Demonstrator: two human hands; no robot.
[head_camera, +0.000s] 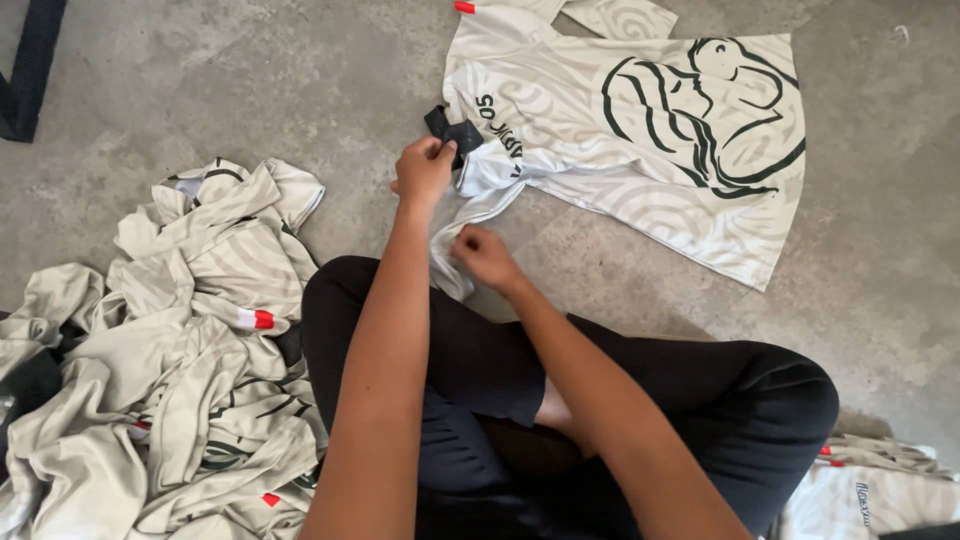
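Note:
A cream shirt (640, 120) with a dark green line drawing lies spread flat on the concrete floor ahead of me. My left hand (423, 170) pinches the shirt at its dark collar (455, 133). Closer to my knees, my right hand (482, 255) is closed on the shirt's near sleeve edge (450, 265). I sit cross-legged in black clothing (600, 400).
A crumpled heap of similar cream shirts (170, 370) with small red tabs lies at my left. More folded cream fabric (870, 490) sits at the lower right. A dark frame leg (30, 70) stands at the top left. Bare concrete floor (880, 260) surrounds the spread shirt.

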